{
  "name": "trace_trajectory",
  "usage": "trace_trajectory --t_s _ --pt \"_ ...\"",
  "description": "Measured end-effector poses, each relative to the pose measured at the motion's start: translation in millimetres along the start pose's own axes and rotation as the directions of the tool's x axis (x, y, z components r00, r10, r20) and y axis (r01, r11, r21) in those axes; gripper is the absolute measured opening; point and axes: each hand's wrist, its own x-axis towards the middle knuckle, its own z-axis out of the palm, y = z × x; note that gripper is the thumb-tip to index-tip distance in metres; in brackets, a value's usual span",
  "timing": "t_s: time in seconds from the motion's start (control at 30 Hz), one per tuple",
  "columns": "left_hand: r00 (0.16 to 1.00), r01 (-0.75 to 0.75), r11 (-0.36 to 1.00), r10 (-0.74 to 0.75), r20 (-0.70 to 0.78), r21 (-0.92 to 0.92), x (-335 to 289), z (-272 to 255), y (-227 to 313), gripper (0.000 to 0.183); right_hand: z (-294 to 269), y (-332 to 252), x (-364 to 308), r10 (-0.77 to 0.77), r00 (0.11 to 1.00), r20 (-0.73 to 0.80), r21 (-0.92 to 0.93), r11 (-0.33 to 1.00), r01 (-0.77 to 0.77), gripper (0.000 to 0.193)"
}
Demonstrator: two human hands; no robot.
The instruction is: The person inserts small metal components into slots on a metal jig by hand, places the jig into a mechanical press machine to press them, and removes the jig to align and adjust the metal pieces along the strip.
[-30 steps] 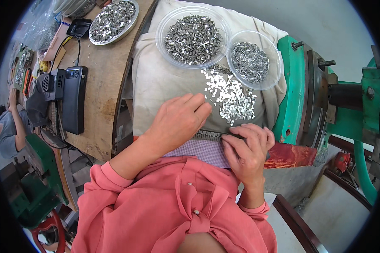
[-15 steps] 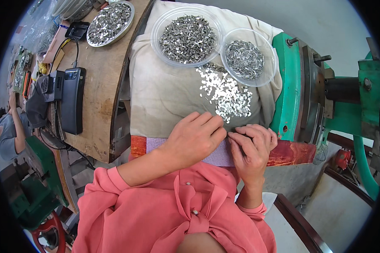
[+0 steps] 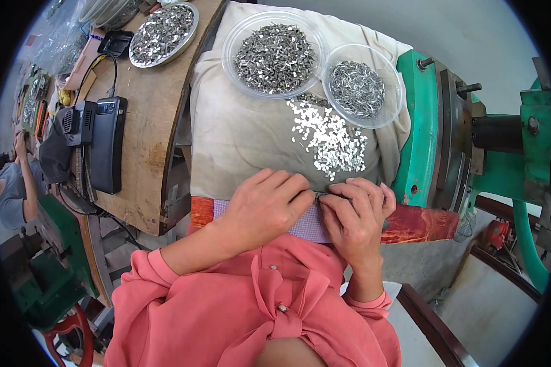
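My left hand (image 3: 268, 203) is closed, its thumb and fingers bunched at the front edge of the cloth (image 3: 239, 147). Facing it, my right hand (image 3: 360, 214) has curled fingers with the tips drawn together. The fingertips of both hands nearly meet, and what lies in them is too small and hidden to name. Just beyond, a loose pile of small shiny flat metal pieces (image 3: 335, 147) is spread on the cloth. Behind the pile stand a large clear plastic bowl (image 3: 228, 58) of small metal parts and a smaller clear bowl (image 3: 395, 101) holding thin silvery parts.
A green machine (image 3: 415, 134) borders the cloth on the right. To the left, a wooden table (image 3: 144, 140) carries a black phone-like device (image 3: 108, 147), cables and a dish (image 3: 193, 37) of metal parts. Another person (image 3: 15, 192) sits at the far left.
Both hands have shifted slightly left; the left hand's fingertips have also come down from the edge of the pile toward me. The bowls and the pile stay in place on the cloth.
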Motion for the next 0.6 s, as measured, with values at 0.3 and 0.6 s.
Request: trace_trajectory --t_s 0.3,0.6 --pt "0.992 -0.085 0.991 0.073 0.106 0.105 8.3 -3.3 2.0 0.015 -7.2 0.4 5.8 -0.038 0.999 0.025 -0.080 0.996 0.040 0.016" --pt "0.984 0.156 0.987 -0.152 -0.093 0.030 17.3 -19.3 -31.7 0.015 -9.0 5.7 18.6 -0.007 0.999 -0.034 -0.040 0.999 0.006 0.017"
